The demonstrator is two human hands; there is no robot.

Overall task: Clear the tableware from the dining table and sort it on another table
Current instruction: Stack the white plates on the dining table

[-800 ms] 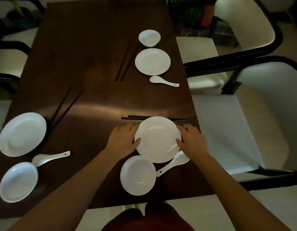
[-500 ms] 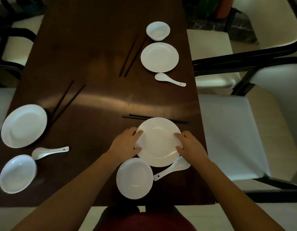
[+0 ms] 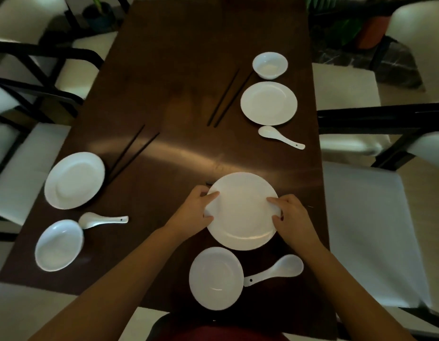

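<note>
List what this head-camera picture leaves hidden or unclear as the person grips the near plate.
- Chopsticks behind the plate: only a dark tip shows; the plate hides the rest.
- Fingers of the left hand and right hand under the rim: hidden by the plate.
- Whether the plate is off the table: cannot tell.
- Other table: out of frame.

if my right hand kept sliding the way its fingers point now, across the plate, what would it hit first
Your right hand points left across the held plate, toward your left hand on the opposite rim. Going straight on, it would likely meet that hand's fingers first, though exact height is hard to judge from this view.
</note>
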